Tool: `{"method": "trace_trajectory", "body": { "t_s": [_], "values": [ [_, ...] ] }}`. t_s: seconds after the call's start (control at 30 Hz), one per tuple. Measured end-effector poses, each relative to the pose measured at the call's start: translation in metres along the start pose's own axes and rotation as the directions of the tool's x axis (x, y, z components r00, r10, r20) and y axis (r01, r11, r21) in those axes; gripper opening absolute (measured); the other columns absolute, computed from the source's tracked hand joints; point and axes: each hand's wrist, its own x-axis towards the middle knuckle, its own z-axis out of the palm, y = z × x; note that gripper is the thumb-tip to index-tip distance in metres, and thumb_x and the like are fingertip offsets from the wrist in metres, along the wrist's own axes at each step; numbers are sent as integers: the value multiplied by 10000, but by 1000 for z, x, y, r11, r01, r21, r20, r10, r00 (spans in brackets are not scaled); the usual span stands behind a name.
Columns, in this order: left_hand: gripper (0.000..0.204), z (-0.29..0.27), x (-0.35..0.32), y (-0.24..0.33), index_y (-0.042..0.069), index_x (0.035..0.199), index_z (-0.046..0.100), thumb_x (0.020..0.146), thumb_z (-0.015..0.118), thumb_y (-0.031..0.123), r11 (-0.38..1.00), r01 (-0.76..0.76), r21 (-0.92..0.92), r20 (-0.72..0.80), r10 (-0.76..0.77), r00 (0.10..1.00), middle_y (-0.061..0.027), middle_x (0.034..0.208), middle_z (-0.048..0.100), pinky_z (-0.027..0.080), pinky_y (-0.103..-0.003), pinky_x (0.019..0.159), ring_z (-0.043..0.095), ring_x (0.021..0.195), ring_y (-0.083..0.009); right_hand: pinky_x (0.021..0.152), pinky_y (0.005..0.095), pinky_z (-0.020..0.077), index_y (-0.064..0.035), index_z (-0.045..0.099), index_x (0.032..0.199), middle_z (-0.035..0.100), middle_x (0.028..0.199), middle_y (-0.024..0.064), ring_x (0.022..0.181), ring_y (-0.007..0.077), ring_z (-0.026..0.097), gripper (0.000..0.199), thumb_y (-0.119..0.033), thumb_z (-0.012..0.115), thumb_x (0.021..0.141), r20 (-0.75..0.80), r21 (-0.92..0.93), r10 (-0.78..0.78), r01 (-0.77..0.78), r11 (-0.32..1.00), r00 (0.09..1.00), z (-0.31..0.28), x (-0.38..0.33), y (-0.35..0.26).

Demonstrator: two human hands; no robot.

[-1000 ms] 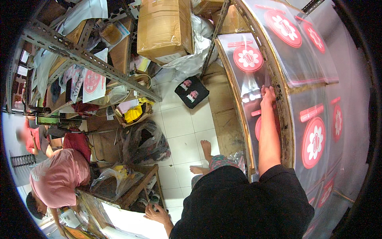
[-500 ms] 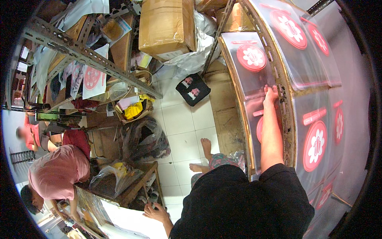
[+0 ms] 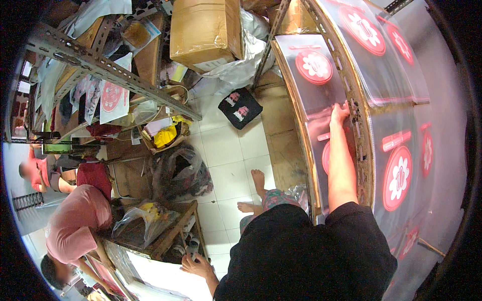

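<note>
We see our right arm stretched straight forward from the black sleeve, forearm lying along the edge of the desk (image 3: 301, 115), with the right hand (image 3: 339, 112) at its far end, fingers flat and spread narrowly, pressing down on the clear plastic sheets (image 3: 321, 95) printed with red round flower emblems; the hand grips nothing, only rests on the top sheet just below the nearest red emblem (image 3: 314, 66). To the right of the desk edge, a metal rail (image 3: 359, 125) runs alongside the arm, and beyond it more of the same printed sheets (image 3: 401, 170) are spread out. Our left arm hangs down and back, well apart from the desk, and the left hand (image 3: 198, 265) sits with fingers loosely curled on the edge of a large white sheet (image 3: 165, 278); we cannot tell whether it pinches the sheet or merely touches it. Left of the desk, on the tiled floor (image 3: 226, 150), our bare feet (image 3: 253, 193) stand near the desk. Farther left a brown cardboard box (image 3: 203, 30) sits closed, a small open carton (image 3: 165, 138) holds yellow material, a dark plastic bag (image 3: 183, 170) bulges with contents we cannot make out, and a black pouch (image 3: 240, 108) lies flat on the floor close to the desk. Other people in pink shirts (image 3: 75, 220) bend over work far to the left.
</note>
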Motion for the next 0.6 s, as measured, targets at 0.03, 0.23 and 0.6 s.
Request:
{"method": "trace_trajectory", "body": {
  "t_s": [0.03,0.23,0.6],
  "values": [
    [320,2,-1,-2,69,1058,659,949,572,357,1000,-3,5,-6,3,1000,-105,1152,583,251,-654,1115,532,1135,-330,941,403,488,-16,480,1401,431,1472,194,1162,348,584,604,-36,644,821,-26,-103,-67,64,993,997,-5,0,-1],
    [321,11,0,-12,92,1057,661,949,557,377,1000,-20,-1,-22,20,1000,-90,1172,591,255,-648,1124,541,1144,-321,1145,462,319,-39,598,1297,500,1400,258,1342,393,436,545,-188,693,782,34,-691,-570,431,580,821,-20,-7,5],
    [349,12,-3,-9,85,1092,662,941,579,388,998,3,-61,-60,-7,998,-113,1179,605,244,-657,1113,542,1167,-340,959,374,493,-35,604,1233,568,1265,154,1164,263,574,366,12,612,870,343,-52,-507,555,830,791,-4,-121,6]
  ]
}}
